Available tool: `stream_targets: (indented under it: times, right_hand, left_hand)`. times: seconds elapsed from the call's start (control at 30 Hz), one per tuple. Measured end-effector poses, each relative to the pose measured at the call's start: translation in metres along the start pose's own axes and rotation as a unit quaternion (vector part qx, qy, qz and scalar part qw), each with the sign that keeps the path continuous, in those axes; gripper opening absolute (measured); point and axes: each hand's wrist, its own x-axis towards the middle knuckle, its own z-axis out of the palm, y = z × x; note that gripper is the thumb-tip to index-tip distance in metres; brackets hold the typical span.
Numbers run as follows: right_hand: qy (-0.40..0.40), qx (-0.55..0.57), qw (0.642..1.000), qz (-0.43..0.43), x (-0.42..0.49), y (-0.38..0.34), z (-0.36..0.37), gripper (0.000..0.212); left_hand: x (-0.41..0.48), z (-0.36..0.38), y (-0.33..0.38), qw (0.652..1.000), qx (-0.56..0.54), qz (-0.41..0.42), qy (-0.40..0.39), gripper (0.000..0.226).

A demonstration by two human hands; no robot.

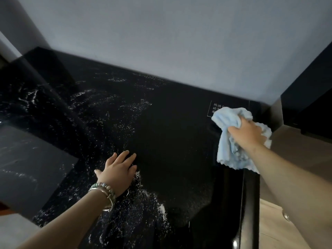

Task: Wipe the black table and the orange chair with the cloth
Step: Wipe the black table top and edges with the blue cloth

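Your right hand bunches the soft, limp cloth at three o'clock; left hand presses flat, fingers spread, on the black table.

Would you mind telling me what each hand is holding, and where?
The right hand grips the light blue cloth at its bunched middle. The left hand holds nothing, resting flat on the black table.

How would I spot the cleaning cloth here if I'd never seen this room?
Start at the glossy black table that fills the middle of the view and follow it to its far right corner, by the wall. There the right hand grips a bunched cloth. It is the only pale blue, fluffy thing, partly covering white printed characters.
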Motion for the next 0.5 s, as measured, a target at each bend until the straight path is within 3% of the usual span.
stream_targets:
  times: [0.07, 0.13, 0.23, 0.3, 0.37, 0.43, 0.5]
  right_hand:
    - [-0.016, -0.039, 0.999, -0.02, -0.018, -0.003, 0.017, 0.041]
    - [-0.046, -0.042, 0.99, -0.128, -0.053, -0.022, 0.039, 0.046]
    - [-0.104, 0.053, 0.955, -0.272, -0.091, -0.047, 0.052, 0.027]
    - [-0.071, 0.165, 0.957, -0.227, -0.078, -0.047, 0.045, 0.029]
    - [-0.009, 0.185, 0.975, -0.124, -0.054, -0.032, 0.038, 0.023]
    - [0.01, 0.05, 0.997, -0.064, -0.048, -0.017, 0.038, 0.026]
    - [-0.011, -0.086, 0.992, -0.09, -0.071, -0.024, 0.049, 0.039]
  left_hand:
    - [0.001, -0.001, 0.001, 1.0, -0.005, -0.003, 0.0, 0.046]
    - [0.0, 0.001, 0.001, 1.0, -0.003, -0.004, 0.001, 0.046]
    - [-0.001, 0.002, 0.0, 1.0, 0.002, -0.001, 0.002, 0.047]
    - [0.0, -0.001, -0.001, 1.0, 0.003, 0.002, -0.01, 0.047]
    - [0.0, -0.004, -0.002, 1.0, 0.004, 0.005, -0.022, 0.047]
    - [0.0, -0.005, -0.002, 1.0, 0.009, 0.009, -0.024, 0.047]
    - [0.0, -0.005, -0.002, 1.0, 0.018, 0.014, -0.02, 0.047]
